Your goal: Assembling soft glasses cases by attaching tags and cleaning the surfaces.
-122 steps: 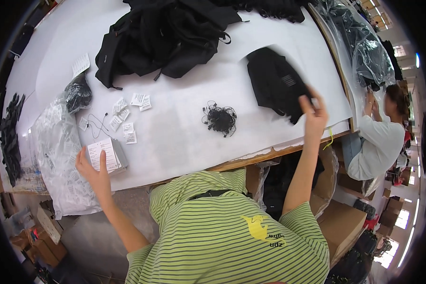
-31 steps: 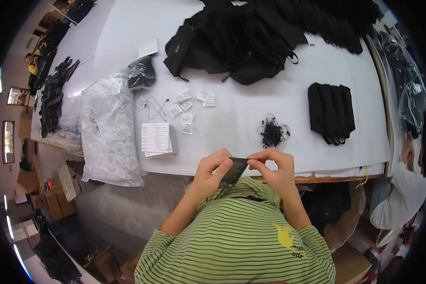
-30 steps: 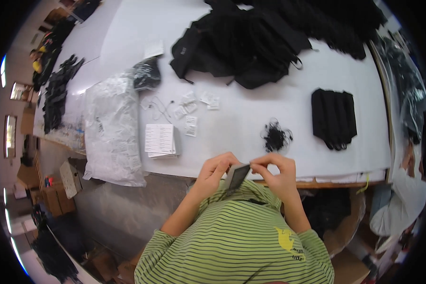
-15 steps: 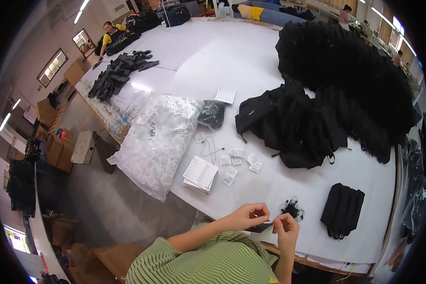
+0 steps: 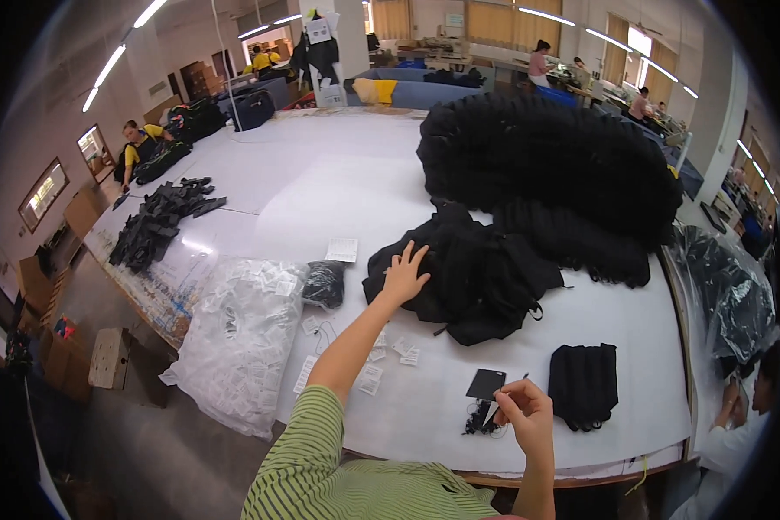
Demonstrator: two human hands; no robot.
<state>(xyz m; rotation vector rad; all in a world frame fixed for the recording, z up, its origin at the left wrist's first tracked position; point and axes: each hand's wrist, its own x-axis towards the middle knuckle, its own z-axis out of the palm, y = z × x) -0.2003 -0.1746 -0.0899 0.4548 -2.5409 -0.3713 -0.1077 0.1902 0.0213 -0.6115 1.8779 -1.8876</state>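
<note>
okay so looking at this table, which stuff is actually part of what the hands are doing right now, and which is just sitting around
In hand:
left hand flat on the loose black garment pile
right hand, its grip pinching a black tag
black string bundle

Lying about:
folded black stack
clear bag of white tags
big black heap

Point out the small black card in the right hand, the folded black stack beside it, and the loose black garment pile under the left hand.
small black card point(image 5: 485, 382), head view, centre of its flat face.
folded black stack point(image 5: 584, 386), head view, middle of its top.
loose black garment pile point(image 5: 481, 277), head view, middle of the heap.
</note>
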